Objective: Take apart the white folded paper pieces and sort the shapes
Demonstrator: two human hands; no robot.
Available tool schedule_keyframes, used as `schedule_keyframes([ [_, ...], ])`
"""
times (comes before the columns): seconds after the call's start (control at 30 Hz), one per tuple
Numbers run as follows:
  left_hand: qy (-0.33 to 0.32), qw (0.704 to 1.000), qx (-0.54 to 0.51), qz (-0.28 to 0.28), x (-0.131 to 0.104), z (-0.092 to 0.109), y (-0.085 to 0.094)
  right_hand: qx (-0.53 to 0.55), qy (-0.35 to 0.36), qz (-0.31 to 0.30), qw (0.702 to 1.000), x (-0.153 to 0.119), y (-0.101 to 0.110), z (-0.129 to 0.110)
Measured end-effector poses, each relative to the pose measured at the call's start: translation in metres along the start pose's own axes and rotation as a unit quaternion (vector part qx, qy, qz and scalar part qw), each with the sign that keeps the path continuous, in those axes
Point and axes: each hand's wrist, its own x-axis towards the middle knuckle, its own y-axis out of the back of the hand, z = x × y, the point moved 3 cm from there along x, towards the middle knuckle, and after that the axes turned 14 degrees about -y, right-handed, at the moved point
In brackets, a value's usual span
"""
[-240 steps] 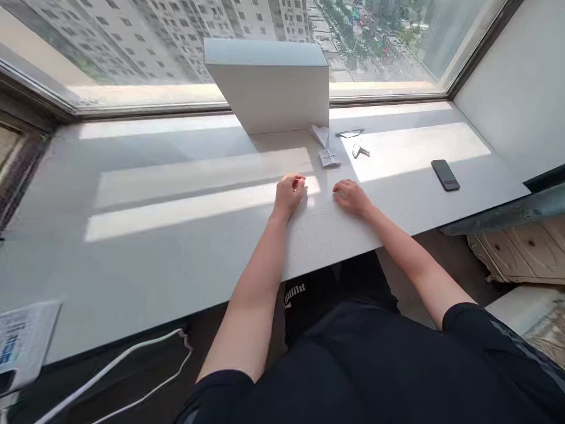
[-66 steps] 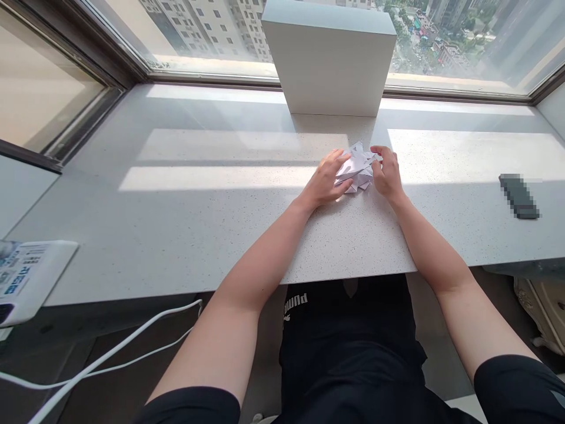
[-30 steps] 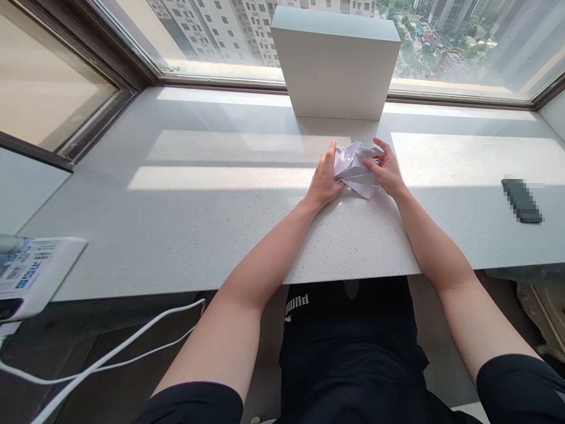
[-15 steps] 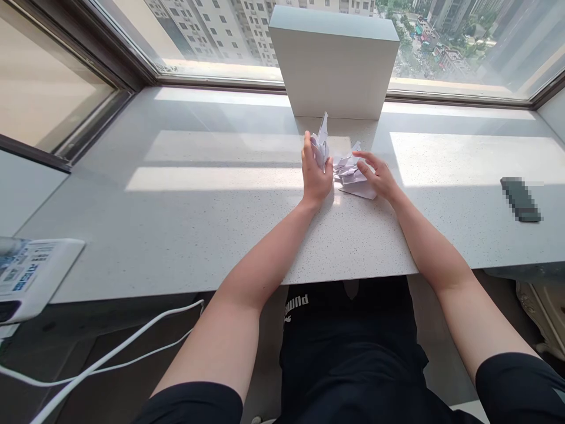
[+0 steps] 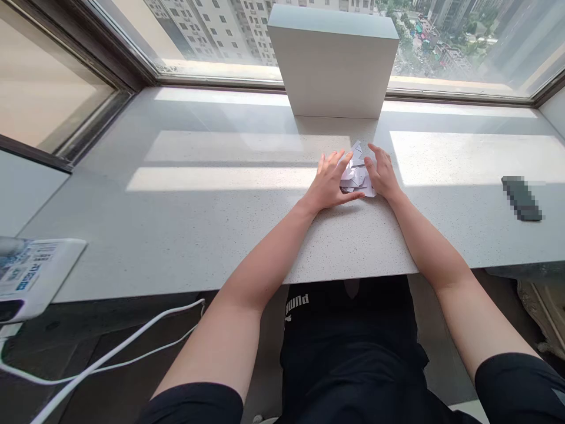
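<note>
White paper pieces (image 5: 356,176), folded and heaped together, sit on the speckled pale sill (image 5: 198,241) right between both hands, going by the head cam, which is the only view. Left hand (image 5: 330,181) is spread along the heap's left side with the thumb stretched across the near edge; right hand (image 5: 383,172) is loosely curved on the other side, thumb and forefinger apart. Neither seems to be pinching anything, but can't tell which fingertips actually touch paper. Looks to me like the step is herding the pieces into one bunch, so I'd keep both palms low, nudge in evenly from the two sides and go easy, since creased paper probably crushes or springs apart if you squeeze. Mind the pointy bit at the far end too, nothing's blocking it there so it could slip out. Writing-wise: Puma lettering (image 5: 297,303) in white on the black legwear (image 5: 348,353), and the white device (image 5: 50,291) at lower left has a label (image 5: 33,268) with a barcode and blue print, too small to read. White box (image 5: 333,76) by the window shows no print on its front or top. Dark phone (image 5: 521,198) off to the right is pixelated, so no brand there.
</note>
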Motion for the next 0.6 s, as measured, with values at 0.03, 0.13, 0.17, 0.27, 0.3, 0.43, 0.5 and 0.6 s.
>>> schedule_keyframes([
  [0.03,0.012,1.000,0.011,-0.018,0.000,0.001,-0.001,-0.008,0.000,-0.022,1.000,0.000,-0.002,0.001],
  [0.13,0.038,0.998,0.023,-0.048,-0.001,0.004,-0.003,-0.017,0.007,-0.071,0.997,-0.001,-0.005,-0.002],
  [0.17,0.038,0.998,0.023,-0.049,-0.001,0.005,-0.003,-0.012,0.011,-0.074,0.997,0.000,-0.004,-0.003],
  [0.27,0.017,0.999,0.013,-0.043,0.001,0.005,-0.002,0.002,0.011,-0.051,0.999,0.003,0.002,-0.007],
  [0.3,0.007,0.999,0.009,-0.042,0.002,0.005,-0.002,-0.001,0.010,-0.049,0.999,0.004,0.003,-0.007],
  [0.43,-0.008,0.999,0.007,-0.040,0.004,0.002,-0.003,-0.034,0.022,-0.108,0.993,0.010,0.000,-0.010],
  [0.5,-0.005,0.999,0.009,-0.038,0.004,0.000,-0.004,-0.033,0.024,-0.116,0.992,0.012,-0.002,-0.011],
  [0.6,0.000,0.999,0.014,-0.033,0.004,-0.003,-0.004,-0.009,0.024,-0.073,0.997,0.016,0.000,-0.010],
])
